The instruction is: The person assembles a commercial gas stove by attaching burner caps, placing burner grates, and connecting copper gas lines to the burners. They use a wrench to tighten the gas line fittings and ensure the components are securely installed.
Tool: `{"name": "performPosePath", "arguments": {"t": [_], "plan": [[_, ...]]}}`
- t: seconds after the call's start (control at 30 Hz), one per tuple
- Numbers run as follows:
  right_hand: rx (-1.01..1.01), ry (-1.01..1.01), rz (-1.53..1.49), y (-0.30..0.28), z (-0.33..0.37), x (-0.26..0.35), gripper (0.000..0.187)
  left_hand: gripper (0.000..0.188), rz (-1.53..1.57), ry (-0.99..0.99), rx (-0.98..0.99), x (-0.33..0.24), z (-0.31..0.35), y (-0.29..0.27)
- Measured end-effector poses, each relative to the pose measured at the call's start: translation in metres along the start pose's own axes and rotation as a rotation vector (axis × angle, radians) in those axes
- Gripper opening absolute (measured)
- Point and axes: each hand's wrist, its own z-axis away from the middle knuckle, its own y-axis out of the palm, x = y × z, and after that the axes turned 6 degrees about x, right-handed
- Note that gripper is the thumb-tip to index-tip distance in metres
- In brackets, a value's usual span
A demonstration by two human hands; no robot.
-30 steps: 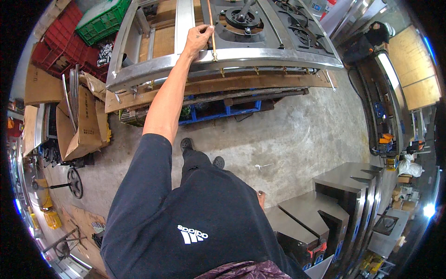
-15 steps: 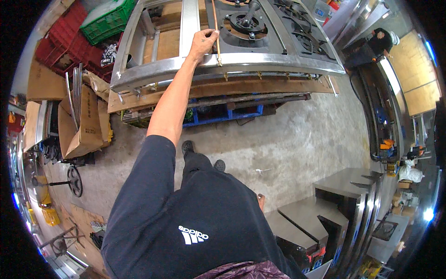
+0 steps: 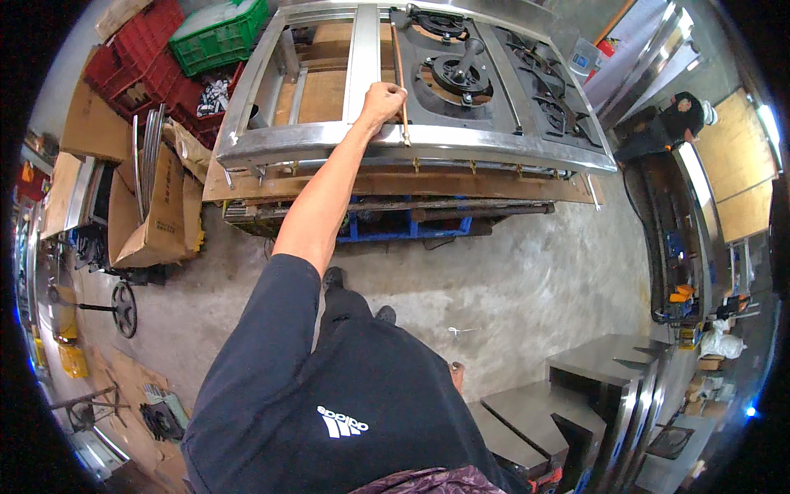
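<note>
Left fingers (image 3: 397,92) pinch a slender, straight coppery tube (image 3: 399,61); right fingers (image 3: 457,376) mostly hidden, unclear.

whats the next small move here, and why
Perhaps raise the right hand to steady the brass-coloured end of the copper tube: only the left hand grips the tube, while the right hand hangs low and that end shows over the steel front rail.

Crates (image 3: 216,51) sit left of the stove frame (image 3: 485,142).
</note>
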Motion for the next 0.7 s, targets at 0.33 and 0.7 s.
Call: {"name": "performPosePath", "arguments": {"t": [0.33,0.7], "plan": [[0.054,-0.018,-0.141,0.001,-0.013,0.0,0.043,0.036,-0.528,-0.044,-0.104,-0.017,0.003,0.014],[0.184,-0.063,0.071,-0.013,-0.037,0.101,0.039,0.027,0.064,0.429,-0.811,-0.066,0.164,-0.178]]}}
